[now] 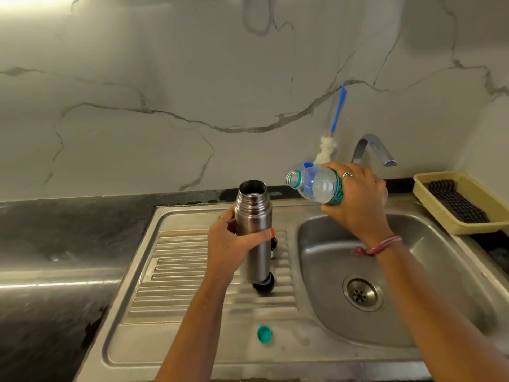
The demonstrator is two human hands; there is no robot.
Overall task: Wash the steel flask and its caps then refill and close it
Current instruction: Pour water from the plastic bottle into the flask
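The steel sink unit (192, 351) carries the work: basin (330, 244) on the right, ribbed drainboard (181, 271) on the left, set into the dark table (68, 244). The steel flask (254, 230) stands upright over the drainboard, uncapped, mouth open, threaded neck exposed, body brushed and clean-looking. The left hand (228, 244) grips it round the middle. The right hand (358, 197) holds a clear plastic bottle (316, 186), tilted with its open neck towards the flask mouth but still beside it — no stream visible.

Step in hand, by judgement: refilling. Next move calls for aligning neck over mouth, then tipping further.

A dark cap (264, 283) lies behind the flask base; a teal bottle cap (264, 333) lies nearer the front edge.
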